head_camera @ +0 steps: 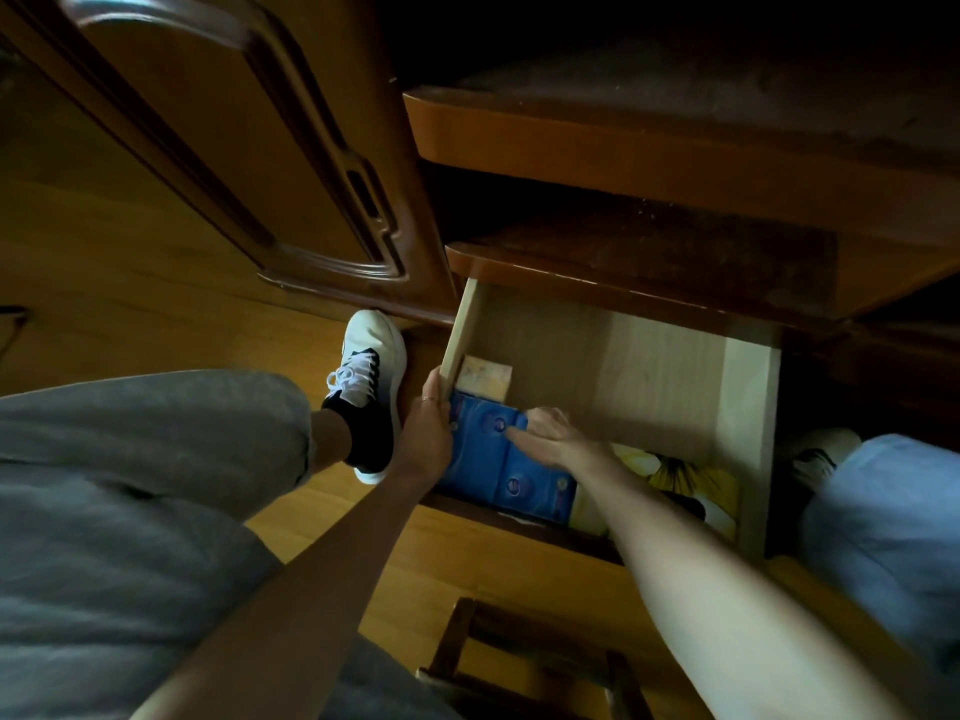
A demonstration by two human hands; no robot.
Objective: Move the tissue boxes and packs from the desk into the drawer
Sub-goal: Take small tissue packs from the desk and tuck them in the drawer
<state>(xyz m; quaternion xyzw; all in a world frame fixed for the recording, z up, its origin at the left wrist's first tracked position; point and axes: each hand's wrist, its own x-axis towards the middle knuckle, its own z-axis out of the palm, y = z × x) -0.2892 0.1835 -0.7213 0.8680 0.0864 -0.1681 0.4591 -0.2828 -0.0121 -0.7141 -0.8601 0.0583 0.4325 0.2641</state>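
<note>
The pale wooden drawer (748, 407) stands pulled out below the dark desk. Blue tissue packs (483, 459) lie in its near left corner, with a small tan pack (485, 379) behind them and a yellow flowered tissue box (696, 485) to the right. My left hand (426, 433) grips the drawer's left wall, fingers curled over its edge. Inside the drawer, my right hand (550, 439) rests with straight fingers on the blue packs; my right forearm hides part of the yellow box.
The desk top edge (623, 148) and a lower shelf (649, 272) overhang the drawer. A cabinet door (234, 148) is at the left. My left foot in a white shoe (369, 381) stands beside the drawer. A wooden stool (524, 662) is near my knees.
</note>
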